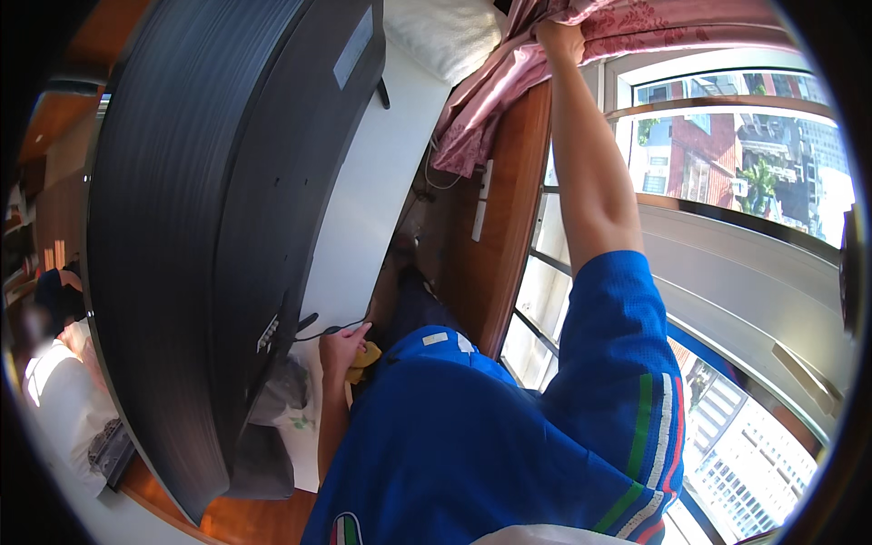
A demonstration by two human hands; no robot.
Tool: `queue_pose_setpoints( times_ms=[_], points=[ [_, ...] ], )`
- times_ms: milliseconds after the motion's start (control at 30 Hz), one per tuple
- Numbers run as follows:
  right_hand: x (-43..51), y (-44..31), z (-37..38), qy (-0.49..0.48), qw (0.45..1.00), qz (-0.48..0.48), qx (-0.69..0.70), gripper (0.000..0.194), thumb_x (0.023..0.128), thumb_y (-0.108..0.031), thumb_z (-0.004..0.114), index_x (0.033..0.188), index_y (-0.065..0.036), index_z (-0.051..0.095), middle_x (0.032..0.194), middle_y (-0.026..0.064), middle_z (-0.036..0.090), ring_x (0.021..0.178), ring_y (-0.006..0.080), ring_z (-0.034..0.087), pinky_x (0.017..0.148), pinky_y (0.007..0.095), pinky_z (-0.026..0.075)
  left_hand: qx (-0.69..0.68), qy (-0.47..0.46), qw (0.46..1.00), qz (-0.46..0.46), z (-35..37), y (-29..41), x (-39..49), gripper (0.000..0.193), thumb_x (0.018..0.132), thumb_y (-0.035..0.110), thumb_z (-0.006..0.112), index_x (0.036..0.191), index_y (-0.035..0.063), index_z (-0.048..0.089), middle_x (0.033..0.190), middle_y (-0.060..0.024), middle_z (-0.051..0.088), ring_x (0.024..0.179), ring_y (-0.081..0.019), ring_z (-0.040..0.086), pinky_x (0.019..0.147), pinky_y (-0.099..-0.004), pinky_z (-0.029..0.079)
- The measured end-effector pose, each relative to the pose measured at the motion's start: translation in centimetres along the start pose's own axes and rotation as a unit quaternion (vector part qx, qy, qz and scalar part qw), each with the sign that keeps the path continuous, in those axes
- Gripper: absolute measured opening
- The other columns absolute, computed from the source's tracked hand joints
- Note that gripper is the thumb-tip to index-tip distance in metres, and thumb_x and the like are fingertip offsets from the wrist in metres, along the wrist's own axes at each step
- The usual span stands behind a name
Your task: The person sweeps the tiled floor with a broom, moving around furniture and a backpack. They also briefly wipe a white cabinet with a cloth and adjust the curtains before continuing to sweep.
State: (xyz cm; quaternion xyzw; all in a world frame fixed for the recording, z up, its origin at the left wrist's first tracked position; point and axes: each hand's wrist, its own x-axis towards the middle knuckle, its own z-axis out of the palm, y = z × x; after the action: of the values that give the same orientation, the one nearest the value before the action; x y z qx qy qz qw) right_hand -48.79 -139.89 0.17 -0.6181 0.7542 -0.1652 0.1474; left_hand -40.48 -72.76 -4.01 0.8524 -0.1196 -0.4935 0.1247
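Note:
At the top, my right hand grips a bunched fold of a pink patterned curtain, the arm stretched out beside the window. Low and close to my body is my left hand, with a folded yellow cloth in its grasp. A black cable passes just above those fingers. Left of them stands a large flat-screen television, its dark back towards me and its ports visible. The television rests on a white tabletop.
A window with metal frames runs along my right, buildings outside. Below it is a wooden panel with white power sockets. A white cloth lies at the table's far end. Beyond the television, a person is partly visible.

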Motion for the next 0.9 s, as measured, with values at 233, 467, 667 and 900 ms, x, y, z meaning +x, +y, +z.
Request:
queue_pose_setpoints(
  times_ms=[233,467,667,900],
  points=[
    [9.2,1.8,5.1,-0.108,0.873,-0.092,0.466,0.042,0.099,-0.037,0.054,0.121,-0.001,0.059,0.105,0.0145,0.067,0.078,0.0269,0.067,0.059,0.0482,0.052,-0.004,0.006,1.000,0.010,-0.3,0.5,-0.1,0.045,0.083,0.042,0.077,0.068,-0.0009,0.073,0.061,-0.0059,0.069,0.055,-0.0158,0.067,0.060,-0.0289,0.050],
    [-0.1,2.3,6.2,-0.297,0.930,0.064,0.208,0.075,0.082,-0.067,0.066,0.121,-0.004,0.060,0.111,0.0137,0.062,0.103,0.0360,0.061,0.083,0.0533,0.052,0.012,0.012,1.000,-0.002,0.4,-0.2,-0.3,0.047,0.084,0.045,0.074,0.069,0.0003,0.073,0.062,-0.0055,0.070,0.057,-0.0173,0.067,0.065,-0.0292,0.052],
    [-9.2,7.2,6.4,-0.266,0.858,0.049,0.437,0.089,0.080,-0.054,0.074,0.144,-0.002,0.039,0.128,0.0183,0.059,0.113,0.0317,0.062,0.087,0.0428,0.055,0.004,0.014,0.998,0.056,0.4,-1.8,-0.1,0.048,0.085,0.047,0.073,0.070,0.0016,0.073,0.061,-0.0063,0.069,0.061,-0.0191,0.069,0.066,-0.0312,0.052],
    [-28.5,13.8,5.6,-0.094,0.823,0.158,0.537,0.091,0.088,-0.042,0.074,0.152,0.000,0.024,0.131,0.0196,0.056,0.101,0.0269,0.068,0.074,0.0352,0.058,0.028,0.057,0.984,0.164,0.3,-5.3,-5.3,0.045,0.087,0.043,0.073,0.071,0.0014,0.070,0.065,-0.0116,0.069,0.061,-0.0276,0.068,0.060,-0.0366,0.051]
  ],
)
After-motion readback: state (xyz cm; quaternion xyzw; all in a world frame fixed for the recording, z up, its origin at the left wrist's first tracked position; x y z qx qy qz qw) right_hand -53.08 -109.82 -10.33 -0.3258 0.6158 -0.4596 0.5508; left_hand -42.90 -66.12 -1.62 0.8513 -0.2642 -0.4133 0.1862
